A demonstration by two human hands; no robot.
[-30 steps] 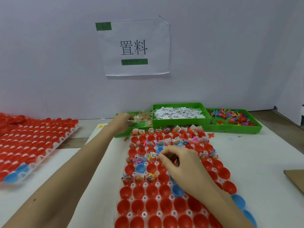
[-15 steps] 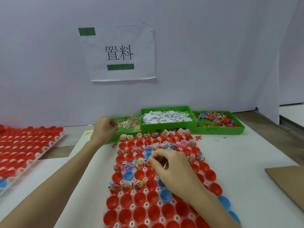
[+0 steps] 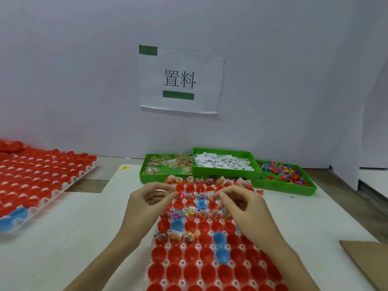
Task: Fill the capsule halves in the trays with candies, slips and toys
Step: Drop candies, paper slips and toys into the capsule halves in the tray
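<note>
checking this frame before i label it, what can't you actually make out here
- Head view: what the left hand pinches, if anything; too small and blurred.
- Head view: the cups under the right hand; the hand covers them.
- Head view: the near rows of the middle tray; cut off by the bottom edge.
- Head view: print on the paper slips; too small.

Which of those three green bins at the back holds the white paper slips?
The middle green bin, piled with white printed slips. The left bin holds wrapped candies; the right bin holds colourful plastic toys.
</note>
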